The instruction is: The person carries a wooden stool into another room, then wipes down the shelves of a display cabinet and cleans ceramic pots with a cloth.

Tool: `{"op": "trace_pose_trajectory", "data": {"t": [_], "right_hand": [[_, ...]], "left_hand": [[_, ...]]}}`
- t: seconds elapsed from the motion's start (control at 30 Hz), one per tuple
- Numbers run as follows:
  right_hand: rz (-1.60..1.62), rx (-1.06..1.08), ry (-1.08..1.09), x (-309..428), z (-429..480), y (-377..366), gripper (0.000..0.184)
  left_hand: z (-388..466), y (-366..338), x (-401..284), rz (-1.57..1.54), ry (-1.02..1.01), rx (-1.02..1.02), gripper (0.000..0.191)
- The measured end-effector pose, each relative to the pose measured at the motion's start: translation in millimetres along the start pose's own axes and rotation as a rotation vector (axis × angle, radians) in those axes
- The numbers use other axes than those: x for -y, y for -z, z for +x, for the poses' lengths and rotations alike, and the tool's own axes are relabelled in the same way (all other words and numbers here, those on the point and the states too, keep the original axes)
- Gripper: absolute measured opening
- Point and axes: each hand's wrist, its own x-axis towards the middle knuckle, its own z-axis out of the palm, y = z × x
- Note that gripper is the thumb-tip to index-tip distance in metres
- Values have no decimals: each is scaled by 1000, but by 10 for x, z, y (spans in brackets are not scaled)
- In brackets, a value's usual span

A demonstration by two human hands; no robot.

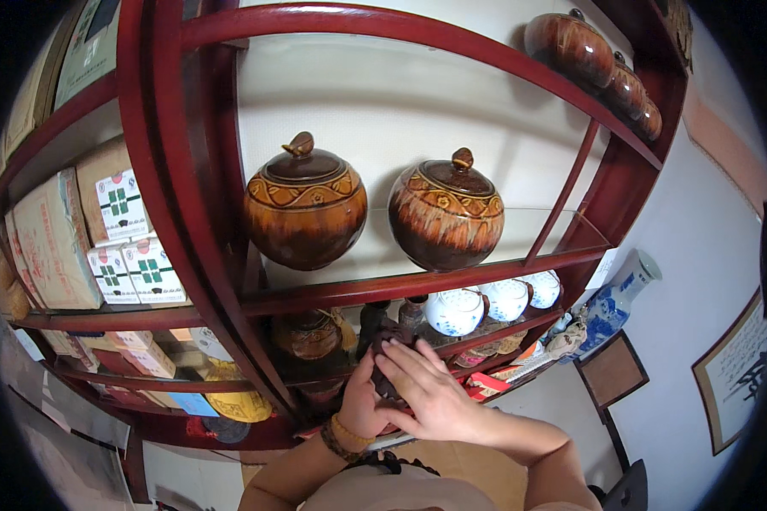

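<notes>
A dark brown object (387, 385) is held between both hands at chest height, before the shelves. My left hand (356, 409), with beaded bracelets at the wrist, supports it from the left side. Across its top and right side lie the fingers of my right hand (431, 393). Most of the object is covered by the hands, so its kind cannot be made out. Just beyond the fingers, on a lower shelf, stand a dark vase (372, 322) and blue-and-white porcelain jars (455, 312).
Two lidded brown glazed jars (305, 214) (446, 220) stand on the glass shelf of a red wooden cabinet (422, 290). More glazed jars (569, 48) sit upper right. Boxes (144, 268) fill the left shelves. A tall blue-and-white vase (613, 306) stands to the right.
</notes>
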Motion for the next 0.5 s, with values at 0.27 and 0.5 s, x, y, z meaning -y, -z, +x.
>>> {"op": "trace_pose_trajectory", "data": {"t": [0.27, 0.5], "right_hand": [[-35, -498, -68, -602, 483, 900, 50], [-75, -347, -422, -1334, 1339, 1007, 72]], "left_hand": [[458, -152, -307, -502, -18, -298, 37], [2077, -275, -705, 918, -552, -652, 52]]}}
